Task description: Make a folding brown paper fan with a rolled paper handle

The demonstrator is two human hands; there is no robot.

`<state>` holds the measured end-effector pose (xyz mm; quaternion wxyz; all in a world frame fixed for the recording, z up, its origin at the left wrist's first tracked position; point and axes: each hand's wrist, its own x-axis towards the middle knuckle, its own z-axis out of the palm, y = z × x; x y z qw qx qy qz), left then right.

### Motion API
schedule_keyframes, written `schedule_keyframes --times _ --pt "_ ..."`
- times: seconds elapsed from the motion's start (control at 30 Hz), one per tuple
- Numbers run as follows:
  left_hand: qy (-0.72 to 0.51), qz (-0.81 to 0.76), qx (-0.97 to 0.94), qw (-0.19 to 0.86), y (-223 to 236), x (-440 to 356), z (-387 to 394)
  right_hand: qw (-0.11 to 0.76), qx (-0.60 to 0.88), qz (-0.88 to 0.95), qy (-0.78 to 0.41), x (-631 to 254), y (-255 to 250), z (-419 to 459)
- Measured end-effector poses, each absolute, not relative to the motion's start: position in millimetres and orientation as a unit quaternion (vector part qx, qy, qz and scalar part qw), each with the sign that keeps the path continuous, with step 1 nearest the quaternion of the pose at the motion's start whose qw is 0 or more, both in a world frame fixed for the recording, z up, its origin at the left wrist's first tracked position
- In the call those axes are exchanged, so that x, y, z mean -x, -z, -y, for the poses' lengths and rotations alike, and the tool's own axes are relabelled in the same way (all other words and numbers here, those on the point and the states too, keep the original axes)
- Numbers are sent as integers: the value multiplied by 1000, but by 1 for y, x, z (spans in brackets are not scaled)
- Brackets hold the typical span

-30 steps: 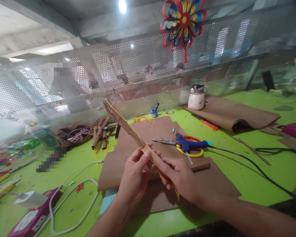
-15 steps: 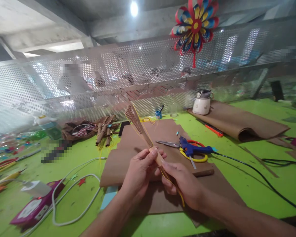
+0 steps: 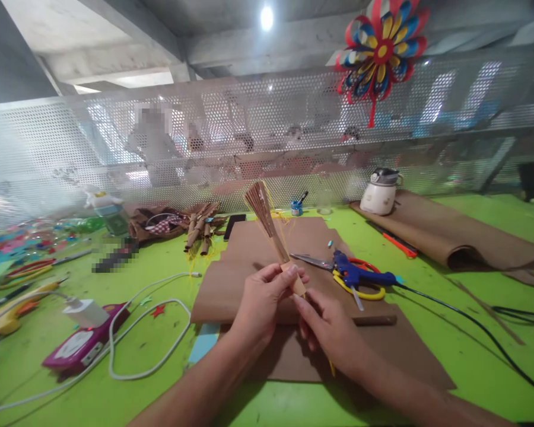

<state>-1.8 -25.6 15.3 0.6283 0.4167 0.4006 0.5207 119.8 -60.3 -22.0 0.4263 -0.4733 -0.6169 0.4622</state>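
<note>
My left hand (image 3: 264, 299) is closed, thumb and fingers pinching a slim brown paper bundle (image 3: 273, 237) around a lighter tan band (image 3: 298, 285). The bundle tilts up and away, its far end fanned into narrow folds or strips, with loose yellow thread beside it. At its near end, my right hand (image 3: 327, 326) is closed, with the thumb just below the band; its fingertips are partly hidden. A yellow thread end (image 3: 332, 366) hangs beneath that hand. Both hands are above brown paper sheets (image 3: 231, 284) on a green table (image 3: 155, 350).
Right of the hands lie a blue glue gun (image 3: 358, 274) and scissors (image 3: 314, 261), with a cord trailing right. Paper rolls (image 3: 199, 228), a white cable (image 3: 149, 375) and a purple power strip (image 3: 86, 338) are leftward. A white bottle (image 3: 380, 193) stands on folded brown paper (image 3: 445, 228).
The bundle has turned more upright, and its fanned end now faces me, showing the folds. My right hand has shifted slightly along the near end. The whole view has swung left.
</note>
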Motion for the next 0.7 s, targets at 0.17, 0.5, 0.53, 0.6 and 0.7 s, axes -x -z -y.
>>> schedule_keyframes --times 0.17,0.5,0.53,0.6,0.7 --pt "-523 -386 -426 629 -13 1 28 436 478 658 -385 -121 26 62" --pt "-513 -387 -385 662 -14 -2 29 446 415 589 -531 -119 27 61" --pt "-507 -392 -376 669 -14 -2 29 441 405 568 -565 -119 26 61" --pt "-500 -398 -360 680 -15 -2 29 432 387 526 -622 -120 24 61" --pt "-504 -386 -353 687 -15 -2 29 434 368 487 -663 -120 23 61"
